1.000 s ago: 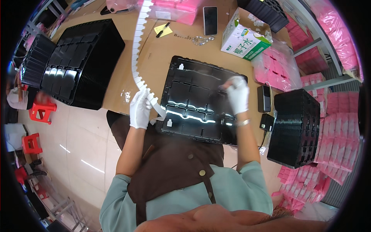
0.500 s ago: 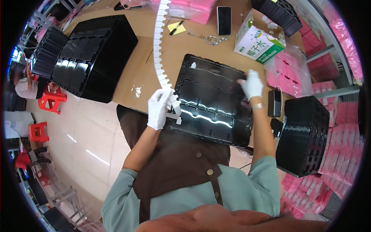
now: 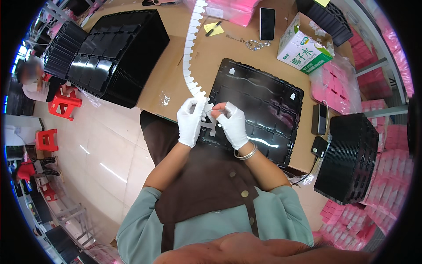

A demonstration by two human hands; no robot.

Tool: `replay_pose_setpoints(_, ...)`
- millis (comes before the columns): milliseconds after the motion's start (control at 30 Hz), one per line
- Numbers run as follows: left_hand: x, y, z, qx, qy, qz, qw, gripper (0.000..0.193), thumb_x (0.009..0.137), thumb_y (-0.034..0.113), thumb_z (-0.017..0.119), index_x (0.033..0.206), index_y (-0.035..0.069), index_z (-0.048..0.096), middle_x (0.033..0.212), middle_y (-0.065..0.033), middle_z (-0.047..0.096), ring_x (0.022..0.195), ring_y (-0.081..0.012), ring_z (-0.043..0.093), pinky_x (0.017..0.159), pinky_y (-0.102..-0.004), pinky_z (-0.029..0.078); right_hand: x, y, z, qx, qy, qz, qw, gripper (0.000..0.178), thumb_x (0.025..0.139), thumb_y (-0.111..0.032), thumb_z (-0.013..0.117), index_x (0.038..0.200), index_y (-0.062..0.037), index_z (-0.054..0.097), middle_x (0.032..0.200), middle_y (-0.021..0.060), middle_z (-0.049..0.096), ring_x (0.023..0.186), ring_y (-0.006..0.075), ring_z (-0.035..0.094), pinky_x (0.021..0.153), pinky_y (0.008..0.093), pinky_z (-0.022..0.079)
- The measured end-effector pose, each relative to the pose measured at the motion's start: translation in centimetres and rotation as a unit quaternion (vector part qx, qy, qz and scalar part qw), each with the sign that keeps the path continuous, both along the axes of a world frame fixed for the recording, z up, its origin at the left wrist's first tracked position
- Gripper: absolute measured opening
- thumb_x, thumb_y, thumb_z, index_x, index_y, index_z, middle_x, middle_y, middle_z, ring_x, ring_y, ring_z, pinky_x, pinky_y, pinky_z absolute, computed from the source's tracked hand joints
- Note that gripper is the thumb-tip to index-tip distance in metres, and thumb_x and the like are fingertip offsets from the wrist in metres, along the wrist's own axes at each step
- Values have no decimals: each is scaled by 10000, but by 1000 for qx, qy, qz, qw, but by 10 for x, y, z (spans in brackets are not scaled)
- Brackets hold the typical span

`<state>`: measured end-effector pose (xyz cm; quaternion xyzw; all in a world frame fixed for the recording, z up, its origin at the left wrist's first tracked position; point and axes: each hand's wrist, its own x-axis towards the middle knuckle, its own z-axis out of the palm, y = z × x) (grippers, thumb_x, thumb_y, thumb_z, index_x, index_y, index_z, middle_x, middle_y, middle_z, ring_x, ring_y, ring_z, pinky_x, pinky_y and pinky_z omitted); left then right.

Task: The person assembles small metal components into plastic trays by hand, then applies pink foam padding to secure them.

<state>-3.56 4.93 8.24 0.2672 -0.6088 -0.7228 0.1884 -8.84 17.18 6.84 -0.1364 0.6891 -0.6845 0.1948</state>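
Observation:
A long notched strip of white stickers (image 3: 190,53) curves down from the far edge of the table to my hands. My left hand (image 3: 189,123), in a white glove, is closed around its near end. My right hand (image 3: 233,125), gloved with thumb and index fingertips bare, pinches a white sticker at that end, close beside the left fingers. Beneath and right of my hands lies a glossy black plastic tray (image 3: 257,99). Small white stickers sit on it: a top-left sticker (image 3: 231,71), an upper-right sticker (image 3: 293,96) and one near its lower-left corner (image 3: 212,132).
Tall black tray stacks stand at left (image 3: 118,48) and right (image 3: 349,154). Behind the tray are a phone (image 3: 267,23), a bead bracelet (image 3: 257,45), a pen on yellow paper (image 3: 214,29) and a green-white carton (image 3: 303,48). Bagged pink pieces (image 3: 332,88) lie right. Someone sits far left.
My right hand has left the tray's far right corner, where a white sticker now shows, and come over to the strip beside my left hand. The whole view has shifted slightly.

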Motion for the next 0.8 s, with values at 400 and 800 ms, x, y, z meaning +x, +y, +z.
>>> replay_pose_setpoints(400, -4, -27, -26, 383, 94, -43, 918, 233, 952, 129, 569, 1136, -14, 561, 965, -53, 604, 819, -86, 577, 597, -179, 414, -7, 56, 43, 83, 235, -37, 968, 93, 686, 52, 653, 751, -13, 643, 849, 59, 584, 758, 181, 607, 684, 302, 496)
replay_pose_setpoints(800, -13, -30, -20, 291, 85, -1, 953, 183, 987, 121, 517, 1095, -12, 581, 846, -19, 556, 639, -31, 441, 550, -174, 366, 9, 231, -14, 542, 216, -17, 812, 106, 625, -20, 700, 646, -87, 621, 834, 104, 604, 839, 305, 603, 726, 408, 503)
